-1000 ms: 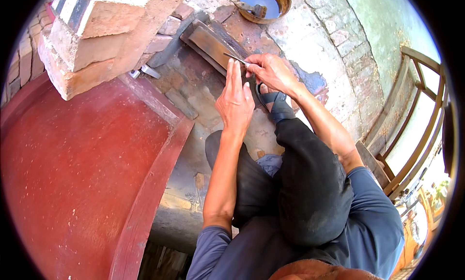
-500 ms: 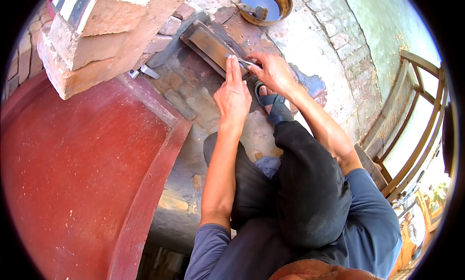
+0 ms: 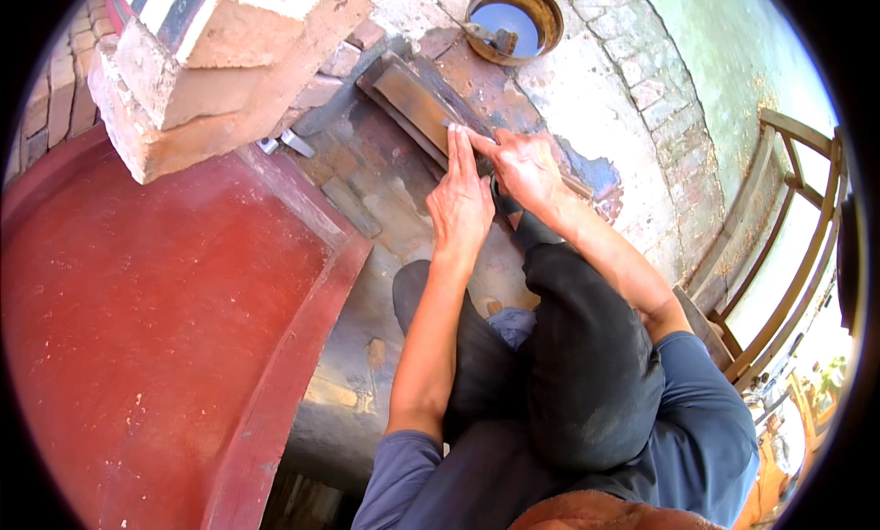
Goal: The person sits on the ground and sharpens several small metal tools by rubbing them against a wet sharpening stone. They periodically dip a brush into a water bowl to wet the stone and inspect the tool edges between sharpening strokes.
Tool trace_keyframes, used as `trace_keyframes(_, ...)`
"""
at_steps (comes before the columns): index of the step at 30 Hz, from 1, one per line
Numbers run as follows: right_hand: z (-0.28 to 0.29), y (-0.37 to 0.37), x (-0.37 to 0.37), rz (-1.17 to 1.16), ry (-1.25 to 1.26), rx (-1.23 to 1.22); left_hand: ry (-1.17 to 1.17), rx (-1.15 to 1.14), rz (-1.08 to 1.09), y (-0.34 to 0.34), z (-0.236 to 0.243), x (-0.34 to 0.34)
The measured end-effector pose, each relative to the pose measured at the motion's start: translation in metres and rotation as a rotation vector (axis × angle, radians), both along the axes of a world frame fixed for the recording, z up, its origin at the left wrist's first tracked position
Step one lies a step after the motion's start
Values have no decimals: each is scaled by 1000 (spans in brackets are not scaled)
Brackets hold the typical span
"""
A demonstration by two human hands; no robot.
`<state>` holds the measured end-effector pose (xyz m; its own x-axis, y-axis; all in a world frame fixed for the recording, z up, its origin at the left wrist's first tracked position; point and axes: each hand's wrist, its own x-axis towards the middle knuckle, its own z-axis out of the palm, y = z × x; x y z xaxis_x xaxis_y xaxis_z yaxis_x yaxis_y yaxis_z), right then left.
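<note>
The person crouches on a worn brick floor point(image 3: 587, 99), both forearms reaching to the far side of the scene, where a long, dark sharpening stone point(image 3: 412, 104) lies flat on the bricks, set in a wooden holder and running from far left toward near right. The left hand point(image 3: 461, 205) lies open and flat, fingers point(image 3: 456, 150) stretched together and pressing down on a thin metal blade point(image 3: 456, 126) that rests on the stone; only a short pale tip of the blade shows past the fingertips. The right hand point(image 3: 524, 163) is closed around the blade's near end, its grip clamped on what seems to be the handle, though the handle itself is hidden inside the fist. The blade looks stiff, light and thin, with an edge that would cut, so it seems best held by the handle with flat fingers kept on its broad side, away from the edge. The stone looks heavy and rigid, and probably slick if wet. Beyond it, at the far edge, stands a round rusty basin of water point(image 3: 513, 17). To the left rises a block of pale bricks point(image 3: 220, 72), with a smooth red step point(image 3: 156, 301) nearer in. A wooden railing point(image 3: 788, 228) stands on the right.
</note>
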<state>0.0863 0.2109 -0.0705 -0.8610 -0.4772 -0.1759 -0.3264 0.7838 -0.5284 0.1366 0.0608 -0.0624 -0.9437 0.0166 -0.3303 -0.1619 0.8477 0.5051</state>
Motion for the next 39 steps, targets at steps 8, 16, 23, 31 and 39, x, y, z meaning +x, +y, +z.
trace_keyframes(8, -10, -8, -8, 9, 77, -32, 23, -30, 8, -3, -4, -9)
trace_keyframes(16, 5, -17, -18, 8, -18, -12, 51, 40, 52, -7, -5, -14)
trace_keyframes(23, -4, -16, -6, 7, 33, 16, -58, -3, 44, -5, 5, -12)
trace_keyframes(31, -4, -11, 2, 30, 10, 57, 76, 18, 10, -5, -10, 7)
trace_keyframes(39, -1, -10, 6, 41, 70, 76, -20, 35, 26, -5, -1, 10)
